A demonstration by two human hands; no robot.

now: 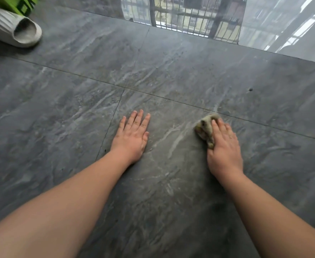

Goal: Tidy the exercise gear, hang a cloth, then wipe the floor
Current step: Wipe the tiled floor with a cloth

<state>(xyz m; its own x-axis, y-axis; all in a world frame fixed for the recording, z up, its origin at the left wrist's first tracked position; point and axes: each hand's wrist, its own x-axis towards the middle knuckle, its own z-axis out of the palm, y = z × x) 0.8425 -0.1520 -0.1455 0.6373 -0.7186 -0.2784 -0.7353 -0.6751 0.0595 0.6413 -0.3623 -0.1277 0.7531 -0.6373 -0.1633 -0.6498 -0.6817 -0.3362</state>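
The floor [78, 112] was the biggest thing. It was made of big gray tiles with pale streaks, and thin lines ran between the tiles. One long line crossed from the left side down toward the right, just past the fingertips of both hands. A shorter line ran down beside the left hand. Lots of bare tile lay open to the left, in front, and to the right of the hands.

At the far edge the tiles met a shiny wall [292, 34], which showed a mirror picture of window bars and buildings.

A pale shoe [13, 28] lay on its side in the far left corner, well apart from the hands. A bit of a green box [20, 4] showed right behind it, cut off by the picture's edge.

The left hand [132, 138] lay flat on the floor with its fingers straight and a little spread. It held nothing.

The right hand [224, 149] pressed down on a small bunched-up cloth [205, 130]. Its fingers lay mostly straight over the top of the cloth. The cloth was a dirty yellow-brown, and it touched the floor close to the long tile line. The two hands were apart, with bare tile between them.
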